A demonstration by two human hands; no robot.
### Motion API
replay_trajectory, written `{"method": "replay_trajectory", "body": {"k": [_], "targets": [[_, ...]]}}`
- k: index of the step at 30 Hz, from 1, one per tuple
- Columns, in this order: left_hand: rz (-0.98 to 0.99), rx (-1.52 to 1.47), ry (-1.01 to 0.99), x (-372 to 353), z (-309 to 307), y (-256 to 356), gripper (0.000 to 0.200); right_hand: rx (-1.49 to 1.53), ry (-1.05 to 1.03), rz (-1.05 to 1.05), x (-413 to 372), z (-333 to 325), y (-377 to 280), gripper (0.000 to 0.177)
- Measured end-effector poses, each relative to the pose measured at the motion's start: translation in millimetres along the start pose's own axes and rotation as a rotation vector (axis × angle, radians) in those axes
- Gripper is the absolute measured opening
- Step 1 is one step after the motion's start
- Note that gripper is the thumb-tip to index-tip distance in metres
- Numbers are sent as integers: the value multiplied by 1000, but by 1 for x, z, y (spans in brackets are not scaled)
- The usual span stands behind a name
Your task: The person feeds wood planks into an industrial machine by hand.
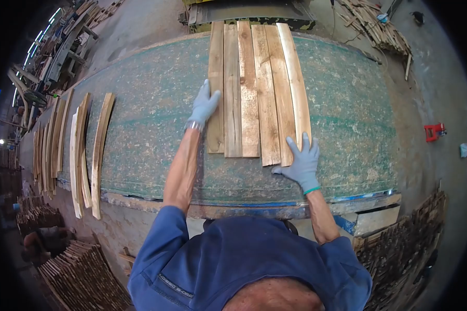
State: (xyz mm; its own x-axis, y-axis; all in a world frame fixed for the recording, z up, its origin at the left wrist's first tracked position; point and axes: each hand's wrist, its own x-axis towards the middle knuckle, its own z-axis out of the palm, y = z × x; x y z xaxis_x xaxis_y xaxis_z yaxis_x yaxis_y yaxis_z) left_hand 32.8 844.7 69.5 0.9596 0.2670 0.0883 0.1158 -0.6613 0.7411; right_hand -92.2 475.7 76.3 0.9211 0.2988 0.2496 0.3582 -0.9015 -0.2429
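Note:
Several wooden planks (254, 88) lie side by side on a green worktable (150, 119), running away from me toward a machine at the far edge. My left hand (203, 105), in a grey glove, presses flat against the left edge of the leftmost plank. My right hand (301, 161), also gloved, rests with spread fingers at the near end of the rightmost planks. Neither hand grips anything.
More planks (83, 150) lie in a loose row on the table's left end. Stacks of wood (80, 274) stand on the floor at lower left, lower right and far right. A red object (434, 131) sits on the floor to the right.

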Motion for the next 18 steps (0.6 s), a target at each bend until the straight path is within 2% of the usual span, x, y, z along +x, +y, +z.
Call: {"method": "replay_trajectory", "body": {"k": [1, 3, 5, 7, 10, 13, 18], "targets": [[43, 23, -13, -11, -7, 8, 81, -35, -12, 12, 5, -2, -1, 112], [136, 433, -220, -79, -40, 59, 99, 16, -15, 37, -4, 0, -2, 111], [176, 476, -427, -133, -31, 62, 105, 22, -16, 45, 4, 6, -7, 110], [245, 621, -393, -157, -12, 64, 105, -28, -36, 35, 12, 6, -14, 109], [229, 615, -237, -145, 11, 66, 96, -51, -19, 2, 31, 15, -9, 105], [314, 620, -184, -114, 22, 61, 91, -6, 91, -78, 67, 24, 9, 101], [311, 640, -138, -24, 34, 69, 87, -51, 134, -135, 162, 39, 36, 96]]}}
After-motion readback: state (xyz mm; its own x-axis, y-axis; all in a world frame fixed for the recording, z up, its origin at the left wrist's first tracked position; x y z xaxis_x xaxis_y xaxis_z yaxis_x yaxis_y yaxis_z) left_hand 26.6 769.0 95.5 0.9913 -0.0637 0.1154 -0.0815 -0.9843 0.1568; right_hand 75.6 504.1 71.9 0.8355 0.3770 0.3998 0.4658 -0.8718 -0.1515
